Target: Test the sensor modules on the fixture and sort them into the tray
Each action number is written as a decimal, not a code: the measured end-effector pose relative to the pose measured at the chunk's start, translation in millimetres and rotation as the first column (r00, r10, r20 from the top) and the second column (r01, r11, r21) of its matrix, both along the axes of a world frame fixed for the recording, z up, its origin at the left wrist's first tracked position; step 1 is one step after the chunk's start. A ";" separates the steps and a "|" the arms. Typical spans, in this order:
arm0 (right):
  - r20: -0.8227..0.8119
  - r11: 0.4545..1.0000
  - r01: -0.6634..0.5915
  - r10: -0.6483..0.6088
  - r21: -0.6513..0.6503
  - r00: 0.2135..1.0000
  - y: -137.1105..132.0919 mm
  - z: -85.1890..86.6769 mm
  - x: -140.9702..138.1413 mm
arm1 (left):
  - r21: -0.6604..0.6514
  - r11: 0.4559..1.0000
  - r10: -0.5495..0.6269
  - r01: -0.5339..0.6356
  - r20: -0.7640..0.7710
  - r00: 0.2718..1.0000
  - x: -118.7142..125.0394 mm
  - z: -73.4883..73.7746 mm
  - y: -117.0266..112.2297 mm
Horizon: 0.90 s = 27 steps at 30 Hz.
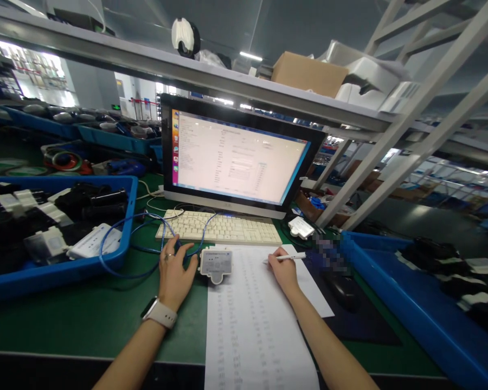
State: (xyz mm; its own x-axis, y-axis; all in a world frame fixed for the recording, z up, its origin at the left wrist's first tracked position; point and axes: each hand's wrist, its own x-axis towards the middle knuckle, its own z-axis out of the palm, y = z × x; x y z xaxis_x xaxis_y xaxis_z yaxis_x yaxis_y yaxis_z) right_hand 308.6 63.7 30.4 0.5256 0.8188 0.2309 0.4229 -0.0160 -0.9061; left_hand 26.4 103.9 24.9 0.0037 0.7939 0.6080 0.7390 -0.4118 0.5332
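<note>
My right hand [284, 271] grips a white pen [291, 257], its tip close to the upper part of a long printed sheet [248, 325]. Rows of small marks run down that sheet; I cannot read them. My left hand [175, 273], with a ring and a wristwatch, rests with fingers spread beside the keyboard [228, 227]. Just right of its fingertips, a small grey-white labelled module [216, 264] with a rounded tab overlaps the sheet's top left edge. A blue cable [124, 273] loops around and behind the left fingers.
A monitor [239, 157] showing a form stands behind the keyboard. Blue bins [132, 216] of black and white parts flank the green bench. A mouse [344, 292] lies on a dark mat, near another white module [301, 227]. Overhead, a shelf holds a cardboard box [307, 73].
</note>
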 end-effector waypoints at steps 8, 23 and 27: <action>0.130 0.998 -0.006 0.013 -0.055 0.991 -1.1 -0.5 -1.1 | 0.001 1.000 -0.029 0.029 -0.013 0.999 0.9 1.6 -1.4; 0.179 0.998 -0.001 0.012 -0.061 0.984 -0.2 -3.9 0.8 | -0.027 0.999 -0.042 0.042 0.005 0.999 0.7 0.4 -1.7; 0.188 0.998 0.009 0.002 -0.061 0.982 -1.2 -1.2 -0.4 | -0.030 0.998 -0.047 0.048 0.019 0.999 0.8 0.3 -1.4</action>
